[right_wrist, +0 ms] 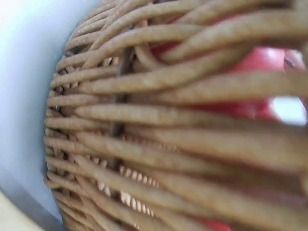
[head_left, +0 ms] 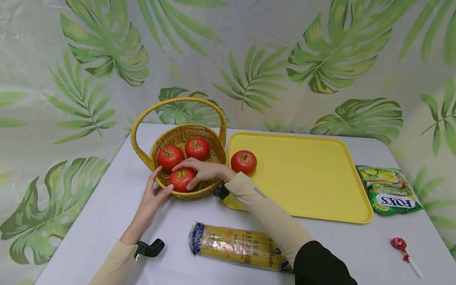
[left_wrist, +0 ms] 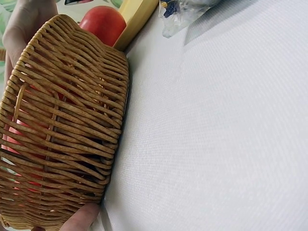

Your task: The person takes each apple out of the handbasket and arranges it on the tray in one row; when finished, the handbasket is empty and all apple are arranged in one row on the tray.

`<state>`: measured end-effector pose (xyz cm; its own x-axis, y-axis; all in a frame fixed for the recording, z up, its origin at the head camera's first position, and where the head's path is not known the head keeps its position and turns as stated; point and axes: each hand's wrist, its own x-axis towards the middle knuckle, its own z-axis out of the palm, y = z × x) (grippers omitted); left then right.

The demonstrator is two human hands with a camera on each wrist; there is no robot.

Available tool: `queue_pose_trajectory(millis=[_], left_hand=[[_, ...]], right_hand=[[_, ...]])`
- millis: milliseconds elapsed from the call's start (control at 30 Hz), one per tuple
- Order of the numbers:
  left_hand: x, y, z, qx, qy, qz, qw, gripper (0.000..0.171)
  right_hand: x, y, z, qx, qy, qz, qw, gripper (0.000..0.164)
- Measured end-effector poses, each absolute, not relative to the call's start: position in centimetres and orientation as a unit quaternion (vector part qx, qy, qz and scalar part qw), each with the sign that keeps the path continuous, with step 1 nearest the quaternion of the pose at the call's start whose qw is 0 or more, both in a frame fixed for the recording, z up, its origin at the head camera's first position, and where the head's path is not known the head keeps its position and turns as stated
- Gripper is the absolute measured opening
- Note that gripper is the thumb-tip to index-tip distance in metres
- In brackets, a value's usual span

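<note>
Right hand (head_left: 204, 171) is gripping 1 apple (head_left: 179, 181), fingers spread apple-wide; left hand (head_left: 151, 199) holding basket (head_left: 201, 193), just left; tray (head_left: 303, 174) lying right.

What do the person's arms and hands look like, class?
The left sleeve and right sleeve are beige; the right bears small dark lettering, with black fabric farther up that arm. A black device sits at each wrist. The left hand and right hand are gloveless.

A tall handle (head_left: 181, 98) arches over the basket (head_left: 172, 136), leaving room to pass beneath.
</note>
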<state>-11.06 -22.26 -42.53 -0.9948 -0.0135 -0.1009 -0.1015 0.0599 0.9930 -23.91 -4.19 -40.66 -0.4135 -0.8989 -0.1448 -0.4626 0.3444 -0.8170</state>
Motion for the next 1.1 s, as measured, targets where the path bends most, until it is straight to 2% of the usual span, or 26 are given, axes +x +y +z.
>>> queue_pose_trajectory(millis=[300, 567, 900, 1100], left_hand=[[-11.0, -22.3, -42.5, -0.04, 0.725, 0.687, 0.032, 0.069], [-11.0, -22.3, -42.5, -0.039, 0.727, 0.685, 0.031, 0.069], [-11.0, -22.2, -42.7, -0.032, 0.72, 0.692, 0.027, 0.07], [-11.0, -22.4, -42.9, -0.03, 0.716, 0.697, 0.025, 0.07]], right_hand=[[-23.4, -4.3, -40.8, -0.41, 0.779, -0.368, 0.298, 0.053], [-23.8, -3.3, -40.3, -0.425, 0.777, -0.397, 0.24, 0.059], [-23.9, -0.2, -37.9, -0.404, 0.734, -0.494, 0.232, 0.061], [-22.5, 3.4, -34.7, -0.376, 0.747, -0.506, 0.213, 0.06]])
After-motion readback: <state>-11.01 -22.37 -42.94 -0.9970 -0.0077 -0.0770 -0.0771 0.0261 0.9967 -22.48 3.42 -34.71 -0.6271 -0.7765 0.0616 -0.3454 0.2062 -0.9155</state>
